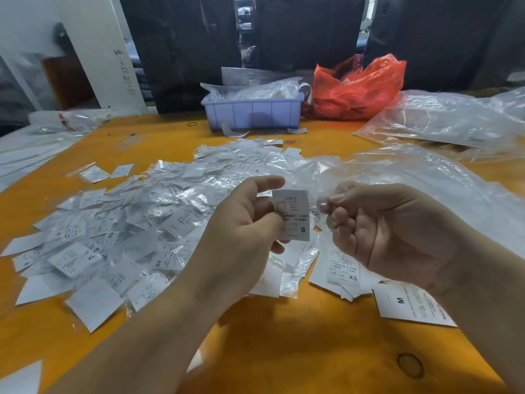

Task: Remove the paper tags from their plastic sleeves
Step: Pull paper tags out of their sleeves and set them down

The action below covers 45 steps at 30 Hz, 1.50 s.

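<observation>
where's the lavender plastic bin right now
In the head view, the lavender bin sits at the far middle of the orange table, just left of the red plastic bag, behind the tag pile.

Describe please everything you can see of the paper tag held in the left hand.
The tag is a small white paper rectangle, held upright above the orange table. It carries rows of small grey print, too fine to read, and a bold black "S" near its lower right corner. The left hand pinches its left edge between thumb and fingers. The right hand pinches a clear plastic sleeve beside its right edge.
</observation>
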Each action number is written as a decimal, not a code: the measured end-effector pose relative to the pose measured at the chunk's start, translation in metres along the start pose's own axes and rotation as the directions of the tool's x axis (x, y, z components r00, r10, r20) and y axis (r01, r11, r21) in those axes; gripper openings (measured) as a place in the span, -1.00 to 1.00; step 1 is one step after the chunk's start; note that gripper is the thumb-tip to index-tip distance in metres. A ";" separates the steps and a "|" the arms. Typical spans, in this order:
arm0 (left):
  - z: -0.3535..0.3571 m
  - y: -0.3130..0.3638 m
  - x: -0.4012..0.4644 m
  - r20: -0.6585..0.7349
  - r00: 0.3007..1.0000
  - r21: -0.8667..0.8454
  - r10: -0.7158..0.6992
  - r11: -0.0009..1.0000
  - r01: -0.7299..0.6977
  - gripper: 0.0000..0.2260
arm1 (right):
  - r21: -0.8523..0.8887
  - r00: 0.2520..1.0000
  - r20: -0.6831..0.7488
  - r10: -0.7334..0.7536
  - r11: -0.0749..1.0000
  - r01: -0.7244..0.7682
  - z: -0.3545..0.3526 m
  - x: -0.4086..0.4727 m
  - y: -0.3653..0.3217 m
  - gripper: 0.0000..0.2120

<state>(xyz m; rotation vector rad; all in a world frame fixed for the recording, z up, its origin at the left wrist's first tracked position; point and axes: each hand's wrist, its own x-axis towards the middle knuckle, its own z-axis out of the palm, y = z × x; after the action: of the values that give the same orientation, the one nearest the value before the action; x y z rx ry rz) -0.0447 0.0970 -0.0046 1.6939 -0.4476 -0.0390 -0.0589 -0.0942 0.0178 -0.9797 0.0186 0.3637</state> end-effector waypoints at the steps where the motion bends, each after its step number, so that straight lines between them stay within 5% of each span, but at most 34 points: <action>1: -0.001 0.000 0.000 -0.011 1.000 -0.010 -0.002 1.000 0.002 -0.66 | 0.007 1.000 0.009 0.005 1.000 -0.005 -0.001 0.000 0.000 -0.72; 5: 0.000 0.001 0.000 -0.039 0.999 -0.035 -0.006 0.999 0.005 -0.79 | -0.033 1.000 0.021 0.014 0.999 -0.014 -0.003 0.001 0.001 -0.64; 12: -0.003 0.004 0.001 -0.099 0.995 -0.017 0.009 1.000 -0.010 -0.92 | -0.001 0.999 -0.025 -0.021 1.000 0.021 0.001 0.001 0.001 -0.88; 17: -0.005 0.004 0.001 -0.099 0.994 -0.112 -0.050 0.993 0.039 -0.98 | 0.014 0.997 -0.077 -0.028 0.999 0.029 0.003 0.002 0.003 -0.72; 21: -0.005 0.003 0.003 -0.070 0.992 -0.280 -0.109 0.956 0.086 -0.94 | -0.083 0.996 -0.073 -0.057 0.995 0.051 0.003 0.004 0.006 -0.92; 27: -0.002 0.005 0.003 0.045 0.984 -0.479 -0.172 0.861 0.172 -0.89 | -0.206 0.994 -0.064 -0.086 0.976 0.071 0.006 0.004 0.013 -0.96; 38: -0.001 0.005 -0.001 0.093 0.987 -0.048 -0.132 0.989 0.137 -0.87 | -0.379 0.974 -0.029 -0.225 0.904 0.198 0.005 0.005 0.015 -0.90; 45: 0.001 0.005 -0.003 0.189 0.974 0.056 -0.121 0.992 0.112 -0.90 | -0.270 0.974 -0.081 -0.210 0.946 0.181 0.003 0.006 0.013 -0.96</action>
<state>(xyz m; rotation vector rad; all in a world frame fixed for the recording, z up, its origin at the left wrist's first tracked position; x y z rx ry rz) -0.0496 0.0963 -0.0004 1.7676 -0.4952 -0.2826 -0.0575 -0.0837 0.0083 -1.2513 -0.0283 0.1293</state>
